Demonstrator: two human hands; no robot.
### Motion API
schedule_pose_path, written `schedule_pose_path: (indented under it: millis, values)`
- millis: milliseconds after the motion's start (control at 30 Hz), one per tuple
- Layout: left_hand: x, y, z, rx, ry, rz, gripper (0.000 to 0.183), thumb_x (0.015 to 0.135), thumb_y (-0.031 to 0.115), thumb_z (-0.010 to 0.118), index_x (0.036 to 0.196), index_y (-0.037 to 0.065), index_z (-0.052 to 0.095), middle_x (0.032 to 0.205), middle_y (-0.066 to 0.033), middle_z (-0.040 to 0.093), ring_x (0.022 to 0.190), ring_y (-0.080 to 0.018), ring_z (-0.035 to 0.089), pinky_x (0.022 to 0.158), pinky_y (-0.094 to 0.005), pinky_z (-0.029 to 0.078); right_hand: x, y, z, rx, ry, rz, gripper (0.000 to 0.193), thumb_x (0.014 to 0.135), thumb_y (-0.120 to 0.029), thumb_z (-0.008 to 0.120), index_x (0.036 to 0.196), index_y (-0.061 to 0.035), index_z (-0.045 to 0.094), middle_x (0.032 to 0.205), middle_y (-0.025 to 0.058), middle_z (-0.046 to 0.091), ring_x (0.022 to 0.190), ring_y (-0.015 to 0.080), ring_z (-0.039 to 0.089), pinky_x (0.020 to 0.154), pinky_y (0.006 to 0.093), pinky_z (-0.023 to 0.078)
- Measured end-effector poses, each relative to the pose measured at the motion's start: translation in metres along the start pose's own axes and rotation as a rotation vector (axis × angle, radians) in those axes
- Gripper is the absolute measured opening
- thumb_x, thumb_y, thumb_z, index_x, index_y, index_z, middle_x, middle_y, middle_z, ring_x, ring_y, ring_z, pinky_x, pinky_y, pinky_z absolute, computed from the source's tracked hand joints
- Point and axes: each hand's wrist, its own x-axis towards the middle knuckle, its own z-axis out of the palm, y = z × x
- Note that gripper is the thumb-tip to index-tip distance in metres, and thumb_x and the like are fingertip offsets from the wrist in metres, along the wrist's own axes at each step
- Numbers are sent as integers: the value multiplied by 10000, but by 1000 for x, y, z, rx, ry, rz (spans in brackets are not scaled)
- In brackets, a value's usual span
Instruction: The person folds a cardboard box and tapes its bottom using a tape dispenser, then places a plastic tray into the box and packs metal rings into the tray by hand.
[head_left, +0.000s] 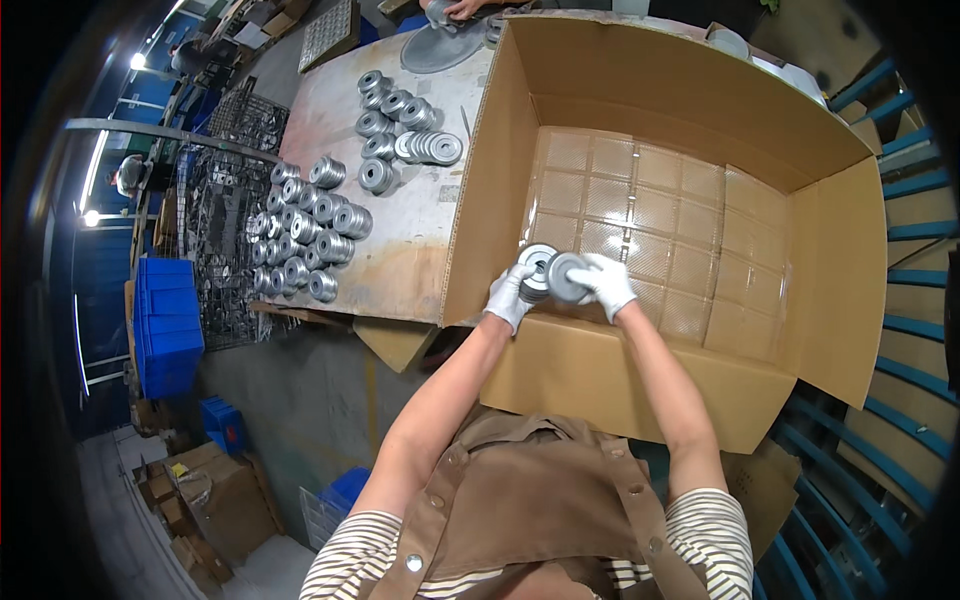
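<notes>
Over the near-left corner of the box (600, 370), both gloved hands low inside; left hand (509, 296) clasped round a stack of discs (535, 268), right hand (605, 282) closed on one disc (563, 277). Judged barely begun: box liner bare; many discs on the table (420, 240). Held disc on edge, face toward camera, axis roughly level.

You are wearing white gloves on your left hand (508, 296) and right hand (607, 282), gripping silver-grey metal discs (548, 275) over a plain brown cardboard box (620, 375); your sleeves are showing white-and-dark stripes under a brown apron (530, 500).
</notes>
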Motion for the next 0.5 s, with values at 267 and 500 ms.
schedule_pose_path:
  millis: [267,500]
  values:
    - [-5,1,0,-278,-162,-47,439,892,86,645,1308,8,529,1238,-137,640,1122,-271,643,985,-454,538,71,57,-5,-482,121,-340,508,771,-209,789,1190,43,652,1046,180,713,892,249,695,751,336,567]
    - [-2,4,-4,-213,-84,0,476,913,81,687,1345,16,497,1266,-133,620,1120,-253,642,964,-400,554,36,-23,35,-274,46,-4,462,896,-399,693,1034,41,678,858,100,695,630,152,664,509,286,551]
